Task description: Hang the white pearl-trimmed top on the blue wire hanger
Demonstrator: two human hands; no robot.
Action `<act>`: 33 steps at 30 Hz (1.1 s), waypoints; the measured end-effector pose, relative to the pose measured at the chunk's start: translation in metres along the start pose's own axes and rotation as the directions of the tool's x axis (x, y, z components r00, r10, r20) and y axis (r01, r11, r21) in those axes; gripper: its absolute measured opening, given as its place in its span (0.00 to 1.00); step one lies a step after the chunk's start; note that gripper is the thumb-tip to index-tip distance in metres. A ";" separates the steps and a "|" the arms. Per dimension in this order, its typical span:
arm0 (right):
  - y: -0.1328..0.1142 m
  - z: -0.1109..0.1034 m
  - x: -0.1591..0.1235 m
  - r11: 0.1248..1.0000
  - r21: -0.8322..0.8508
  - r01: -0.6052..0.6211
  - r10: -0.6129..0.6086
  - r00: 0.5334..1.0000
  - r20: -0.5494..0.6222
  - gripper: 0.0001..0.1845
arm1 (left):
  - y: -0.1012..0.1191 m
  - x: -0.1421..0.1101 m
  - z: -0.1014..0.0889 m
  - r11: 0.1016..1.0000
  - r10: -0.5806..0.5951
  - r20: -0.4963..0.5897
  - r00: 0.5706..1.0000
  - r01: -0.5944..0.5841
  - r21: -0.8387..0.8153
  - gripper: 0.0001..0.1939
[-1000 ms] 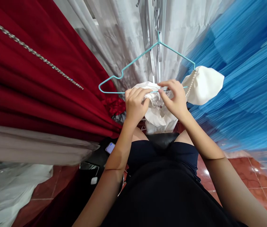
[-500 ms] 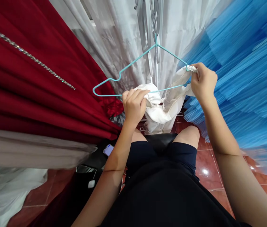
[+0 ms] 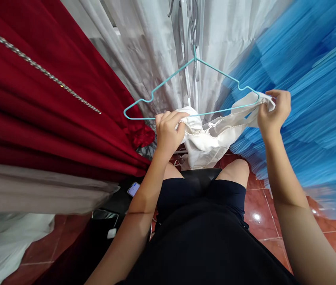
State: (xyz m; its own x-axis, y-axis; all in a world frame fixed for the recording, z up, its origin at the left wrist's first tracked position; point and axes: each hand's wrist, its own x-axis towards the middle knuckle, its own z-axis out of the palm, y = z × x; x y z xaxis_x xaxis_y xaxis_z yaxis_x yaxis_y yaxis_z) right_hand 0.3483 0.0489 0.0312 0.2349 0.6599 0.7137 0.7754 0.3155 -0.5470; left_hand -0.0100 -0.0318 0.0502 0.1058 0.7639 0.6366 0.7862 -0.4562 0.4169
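Observation:
A light-blue clothes hanger [image 3: 168, 82] hangs from a metal rack in front of me. The white dress [image 3: 206, 144] with pearl-bead edging sags below it, one side near the hanger's middle, the other drawn out to the right. My left hand [image 3: 169, 126] is closed over the hanger's lower bar and the gathered left part of the dress. Out past the hanger's right end, my right hand [image 3: 275, 113] pinches the beaded strap part of the dress, stretching it around that end. The hanger's left shoulder is bare.
Red fabric [image 3: 52, 99] with a rhinestone string [image 3: 41, 69] hangs at left, and blue tulle [image 3: 301, 99] at right. White curtains [image 3: 144, 35] and the metal rack [image 3: 193, 23] stand ahead. A phone [image 3: 133, 189] lies by my left knee, above red floor tiles [image 3: 257, 209].
My right hand has left the hanger's middle, grasped the beaded right side of the dress and pulled it right, off the notch and past the hanger's end. My left hand has kept its hold.

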 end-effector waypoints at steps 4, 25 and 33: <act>0.006 0.004 -0.041 0.966 -0.062 0.250 -0.254 0.965 -0.061 0.21 | 0.001 0.000 0.004 1.000 -0.019 0.000 1.000 0.019 -0.006 0.16; -0.089 0.087 -0.071 0.903 0.148 0.403 -0.427 0.882 0.202 0.17 | -0.034 -0.056 0.028 0.980 -0.142 -0.461 0.876 0.060 -0.187 0.15; -0.084 0.073 -0.067 0.870 0.153 0.469 -0.493 0.841 0.221 0.20 | -0.102 -0.059 0.002 0.837 -0.547 -0.502 0.670 0.418 -0.354 0.14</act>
State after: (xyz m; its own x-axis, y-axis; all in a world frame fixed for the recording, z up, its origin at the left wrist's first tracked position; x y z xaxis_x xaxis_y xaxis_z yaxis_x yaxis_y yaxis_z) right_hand 0.2251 0.0283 -0.0026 -0.3145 0.5505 0.7733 0.6947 0.6887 -0.2077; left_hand -0.0954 -0.0296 -0.0317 -0.6652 0.5319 0.5240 0.4861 -0.2243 0.8447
